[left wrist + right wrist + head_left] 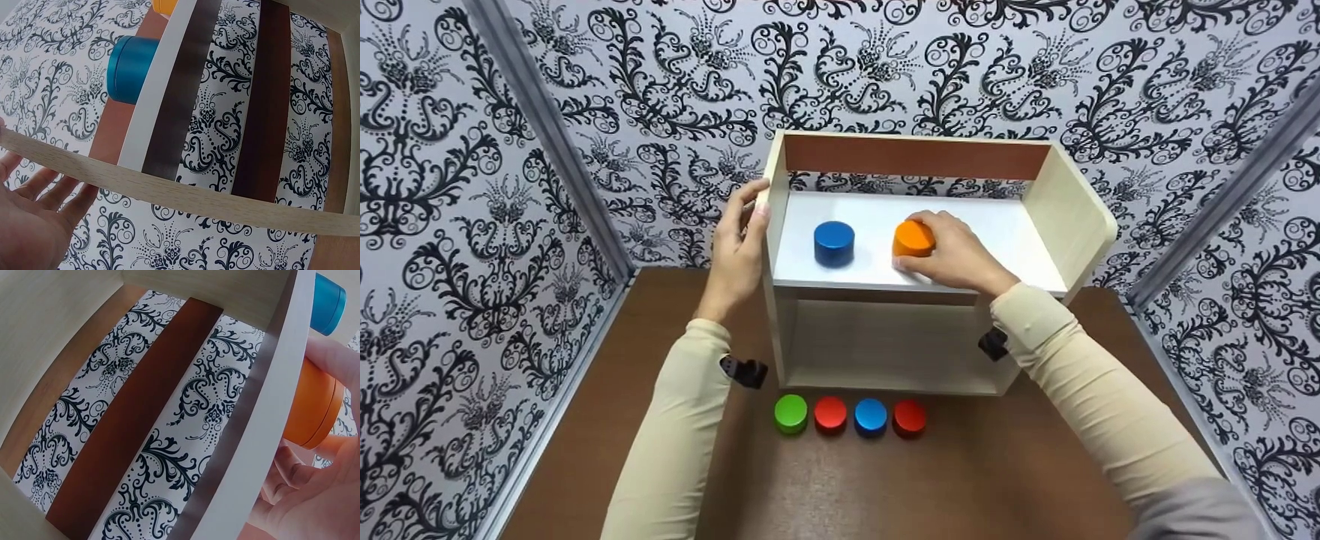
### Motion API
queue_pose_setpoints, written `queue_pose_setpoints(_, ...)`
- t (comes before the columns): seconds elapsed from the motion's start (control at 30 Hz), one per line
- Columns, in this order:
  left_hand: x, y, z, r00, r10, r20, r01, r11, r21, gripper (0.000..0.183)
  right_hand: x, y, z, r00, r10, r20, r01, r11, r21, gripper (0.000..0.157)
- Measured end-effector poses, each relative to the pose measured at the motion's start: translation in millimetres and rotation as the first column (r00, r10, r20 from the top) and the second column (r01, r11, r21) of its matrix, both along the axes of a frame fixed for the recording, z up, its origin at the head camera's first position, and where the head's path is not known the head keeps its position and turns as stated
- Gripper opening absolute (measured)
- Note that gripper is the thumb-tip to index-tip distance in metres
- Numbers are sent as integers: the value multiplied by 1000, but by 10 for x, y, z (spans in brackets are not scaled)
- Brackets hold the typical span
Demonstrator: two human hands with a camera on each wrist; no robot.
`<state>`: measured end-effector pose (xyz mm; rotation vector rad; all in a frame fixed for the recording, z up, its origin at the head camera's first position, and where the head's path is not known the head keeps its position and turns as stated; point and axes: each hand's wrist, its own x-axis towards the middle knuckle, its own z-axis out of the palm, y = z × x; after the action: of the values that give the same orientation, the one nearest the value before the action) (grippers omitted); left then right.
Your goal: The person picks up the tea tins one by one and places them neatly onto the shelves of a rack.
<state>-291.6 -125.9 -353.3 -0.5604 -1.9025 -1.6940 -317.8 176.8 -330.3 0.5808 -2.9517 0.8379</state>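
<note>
On the white upper board [982, 225] of a small wooden shelf unit [1076, 199], my right hand [952, 251] grips an orange round canister [913, 238] from its right side, thumb in front and fingers behind. A lid-like seam runs round the orange canister [315, 405] in the right wrist view. Left of it on the same board stands a blue canister [834, 244], upright and apart from the orange one. At the unit's left side panel [140, 183], my left hand [741, 244] holds the edge, its fingers along the outer face.
In front of the unit, a row of canisters stands on the brown table [840, 487]: green [791, 414], red [830, 415], blue [871, 417] and another red [910, 418]. Beneath the white board is a lower compartment [885, 345]. Patterned walls [675, 75] enclose the table.
</note>
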Motion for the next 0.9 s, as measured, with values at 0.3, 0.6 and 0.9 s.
queue_pose_setpoints(0.3,-1,14,10,1000,-9,-8,9,1000,15,38,26,12,6,1000,6,-10,-5,1000,10,73)
queue_pose_setpoints(0.6,-4,17,10,1000,-21,6,21,1000,18,38,83,64,0,999,-24,-28,24,999,-22,85)
queue_pose_setpoints(0.9,1,9,2,1000,-3,6,3,1000,9,39,187,208,-6,998,-32,-62,27,997,-73,86)
